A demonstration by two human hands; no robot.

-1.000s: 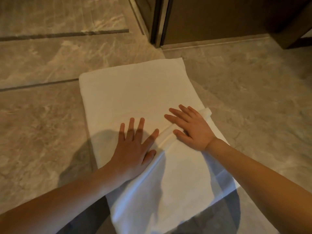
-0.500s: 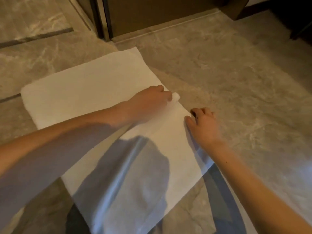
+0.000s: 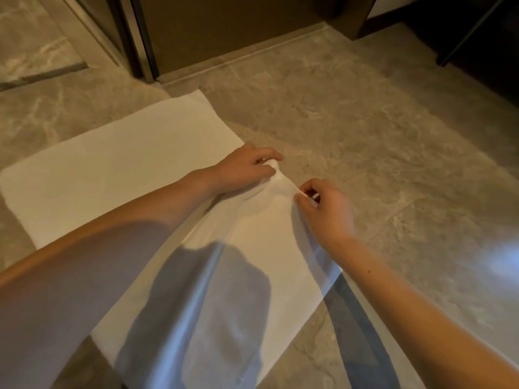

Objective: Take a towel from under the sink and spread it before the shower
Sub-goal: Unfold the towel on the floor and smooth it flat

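Note:
A white towel [image 3: 118, 175] lies flat on the beige marble floor, running from the far left toward me, its near part in shadow. My left hand [image 3: 244, 167] reaches across it and pinches a bunched fold at the towel's right edge. My right hand [image 3: 325, 209] sits just to the right and nearer, thumb and fingers pinched on the same edge. The cloth between the two hands is pulled into a small ridge. My left forearm covers the towel's middle.
A brown door [image 3: 230, 29] and its dark frame [image 3: 137, 43] stand at the far side. A dark floor groove [image 3: 42, 75] runs at the far left. Dark furniture [image 3: 477, 37] fills the far right corner. Bare marble floor [image 3: 379, 136] spreads to the right.
Both hands lay flat on the towel a second ago. They have shifted to the right edge and closed on it, the right hand pinching only now. My view has swung right.

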